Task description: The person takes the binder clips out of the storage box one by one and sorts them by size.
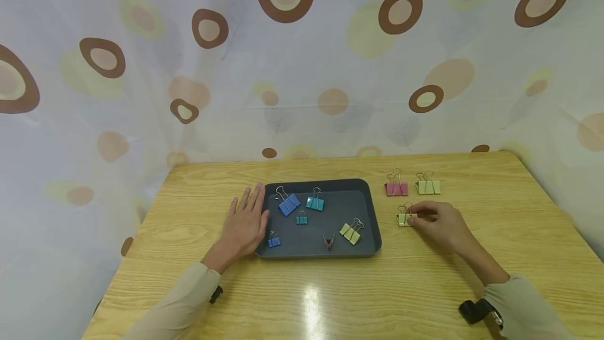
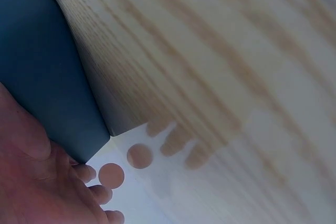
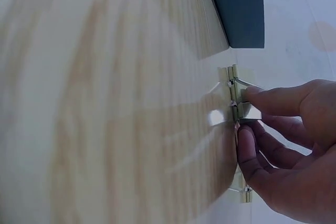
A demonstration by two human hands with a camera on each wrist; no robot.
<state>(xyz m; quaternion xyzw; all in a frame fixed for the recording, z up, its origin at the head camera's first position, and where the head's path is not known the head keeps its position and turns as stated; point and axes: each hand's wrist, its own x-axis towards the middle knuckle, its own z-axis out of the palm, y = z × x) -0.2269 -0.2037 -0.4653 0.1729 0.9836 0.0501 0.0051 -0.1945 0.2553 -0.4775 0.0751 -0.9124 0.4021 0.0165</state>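
With thumb and fingers, my right hand pinches a small yellow binder clip standing on the table right of the tray; the right wrist view shows this yellow clip close up. Behind it stand a pink binder clip and a larger pale yellow binder clip. My left hand lies flat with straight fingers along the left edge of the dark grey tray. Inside the tray are blue clips, teal clips, a yellow clip and a small dark red clip.
The wooden table reaches back to a patterned curtain hanging along its far edge. Another small blue clip and a small teal clip also lie in the tray. Black straps show at both wrists.
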